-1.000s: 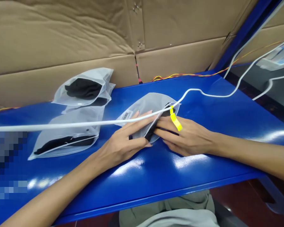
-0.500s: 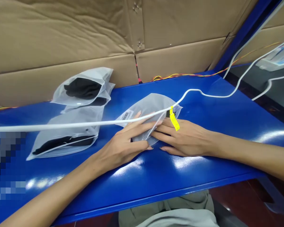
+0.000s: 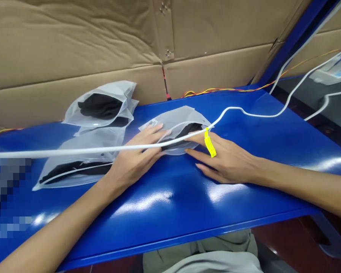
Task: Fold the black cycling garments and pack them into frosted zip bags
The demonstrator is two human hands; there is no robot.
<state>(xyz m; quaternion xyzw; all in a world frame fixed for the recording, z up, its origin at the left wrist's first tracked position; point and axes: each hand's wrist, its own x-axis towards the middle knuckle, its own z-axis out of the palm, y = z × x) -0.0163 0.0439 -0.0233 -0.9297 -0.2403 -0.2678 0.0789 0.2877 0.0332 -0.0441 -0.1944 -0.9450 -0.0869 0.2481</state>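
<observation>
Frosted translucent plastic bag, softly peaked and bearing a small white printed label at its left corner, lying between both hands on the glossy blue metal-looking desk; showing crumpled black cloth beneath a pale arched strip along the near side; held at the left end by the bare left hand, fingers laid over the plastic and thumb near the lower edge, probably to steady so light and slippery a film; impossible to say whether pinching or merely pressing there; at the right end, the bare right hand, fingers spread and unclenched with thumb well apart, tips at the bag's near edge, perhaps to keep that side within reach; contact hard to judge behind the thin white cable with its bright yellow tag, crossing in front; farther left, a similar frosted bag with black contents, partly behind the left wrist, and another overlapping behind it, near the brown cardboard backing, likely set aside to leave working room.
</observation>
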